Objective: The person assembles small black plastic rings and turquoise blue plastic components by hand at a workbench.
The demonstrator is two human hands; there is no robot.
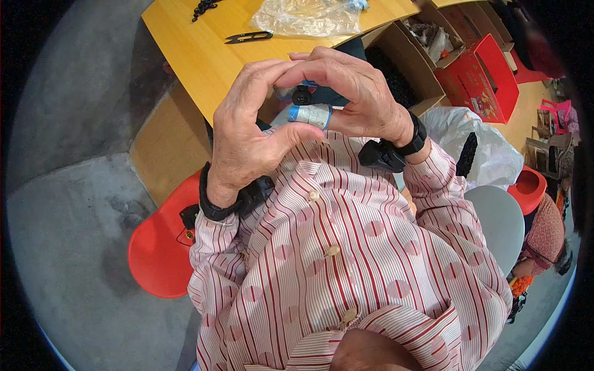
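Observation:
My left hand (250, 117) and my right hand (356, 83) are raised in front of my chest, fingers curled toward each other in a ring. Their fingertips meet or overlap at the far side. White and blue tape wraps my right thumb (310, 115). A small round black piece (302, 96) shows between the hands, with a bit of blue beside it. Which fingertips grip it is hidden. Beyond the hands, black thread snips (249, 38) lie on the yellow wooden table (185, 55), near a crumpled clear plastic bag (309, 17).
A black chain-like strand (204, 8) lies at the table's far left. Right of the table are cardboard boxes (399, 59), a red box (476, 80) and a white plastic bag (476, 145). A red stool (162, 241) stands left, a pale seat (500, 226) right.

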